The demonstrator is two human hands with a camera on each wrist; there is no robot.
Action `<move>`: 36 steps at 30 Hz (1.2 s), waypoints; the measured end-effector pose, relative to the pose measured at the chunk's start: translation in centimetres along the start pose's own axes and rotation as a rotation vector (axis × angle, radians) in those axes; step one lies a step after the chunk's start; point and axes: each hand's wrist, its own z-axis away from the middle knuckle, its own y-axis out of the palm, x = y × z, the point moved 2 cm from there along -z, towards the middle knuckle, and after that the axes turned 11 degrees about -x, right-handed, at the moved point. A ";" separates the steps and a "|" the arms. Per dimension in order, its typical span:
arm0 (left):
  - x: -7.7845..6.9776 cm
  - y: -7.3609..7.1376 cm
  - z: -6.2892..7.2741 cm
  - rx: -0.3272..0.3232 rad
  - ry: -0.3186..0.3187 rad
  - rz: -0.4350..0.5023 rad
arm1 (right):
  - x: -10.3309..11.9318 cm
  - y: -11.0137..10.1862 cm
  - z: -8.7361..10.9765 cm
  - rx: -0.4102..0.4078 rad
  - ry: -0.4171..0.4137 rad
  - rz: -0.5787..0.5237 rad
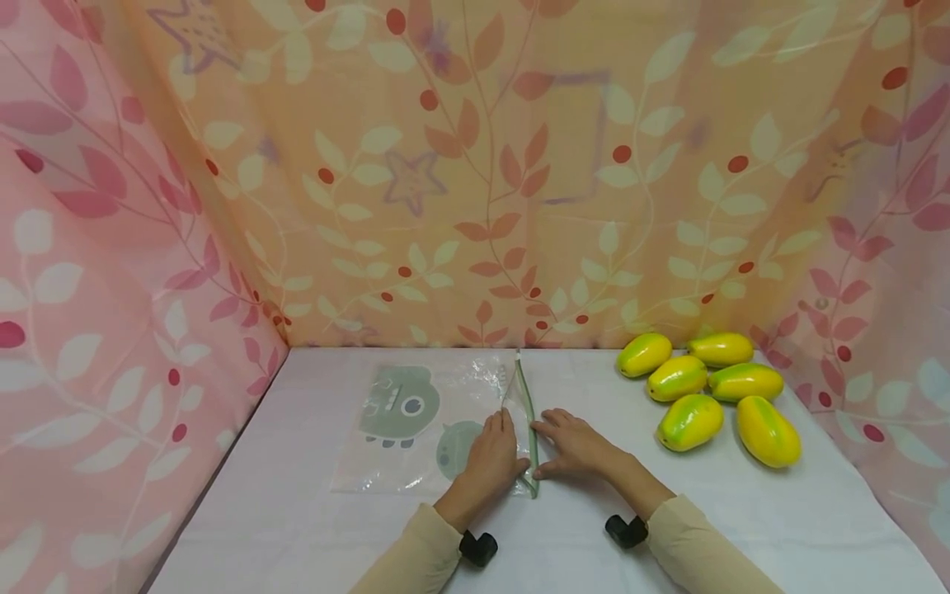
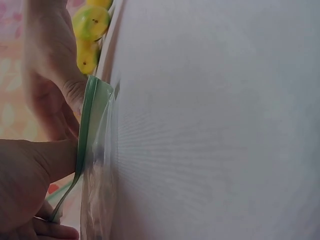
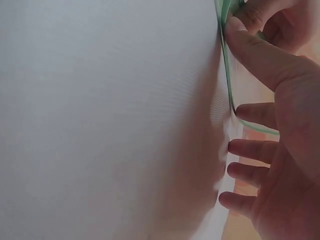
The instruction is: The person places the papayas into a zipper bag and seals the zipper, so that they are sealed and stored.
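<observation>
Green edging (image 1: pixel 528 398) runs down the right side of the clear plastic bag (image 1: pixel 454 392), which lies on the white table (image 1: pixel 245 511) and carries two grey-green monsters (image 1: pixel 386 419). On my head feed I see the left hand (image 1: pixel 492 450) on top of the bag near its mouth, fingers laid together and thumb reaching across to the edging. In the left wrist view the two edges part near that thumb; whether the left grip actually pinches the upper layer, I cannot tell. The right hand (image 1: pixel 579 445) lies just across from it, its grip loose and wide, fingers stretched and spread; my right wrist view shows its thumb and forefinger tips touching the edging without curling round it. Six yellow-and-green fruits (image 1: pixel 677 378) sit together toward the table's right back corner, well apart from the bag. Behind everything hangs a leaf-patterned curtain (image 1: pixel 475 206). Beige sleeves (image 1: pixel 416 549) cover both forearms.
</observation>
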 end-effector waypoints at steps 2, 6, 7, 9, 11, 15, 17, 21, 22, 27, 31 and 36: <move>-0.1 0.0 0.1 -0.001 0.003 0.002 | -0.1 0.0 0.2 -0.012 -0.009 -0.019; -0.1 0.1 0.1 0.002 -0.001 0.015 | -0.3 -0.3 0.8 -0.032 -0.008 -0.022; -0.1 0.1 0.0 0.004 -0.006 0.021 | -0.4 -0.4 0.9 -0.036 -0.003 -0.023; -0.1 0.1 0.0 0.007 -0.016 0.031 | -0.6 -0.7 1.2 -0.041 0.014 -0.023; 0.0 0.1 -0.1 0.014 -0.025 0.035 | -0.8 -1.1 1.5 -0.045 0.030 -0.031; -0.1 0.1 -0.1 0.016 -0.027 0.025 | -1.2 -2.0 2.2 -0.079 0.024 -0.038; -0.1 0.1 0.0 0.013 -0.020 0.019 | -1.4 -2.6 2.6 -0.097 0.017 -0.032; -0.1 0.1 0.1 0.004 -0.010 0.004 | -1.6 -3.7 3.0 -0.116 0.028 -0.022; -0.1 0.1 0.1 0.001 -0.009 0.001 | -1.7 -4.1 3.1 -0.119 0.032 -0.018; 0.0 0.3 0.1 -0.009 -0.010 -0.006 | -2.2 -6.0 3.3 -0.150 0.086 -0.021; 0.0 0.2 0.1 -0.001 -0.016 0.003 | -2.9 -7.5 3.6 -0.180 0.109 -0.011; 0.0 0.2 0.3 0.004 -0.030 0.023 | -3.8 -9.0 4.0 -0.175 0.143 0.002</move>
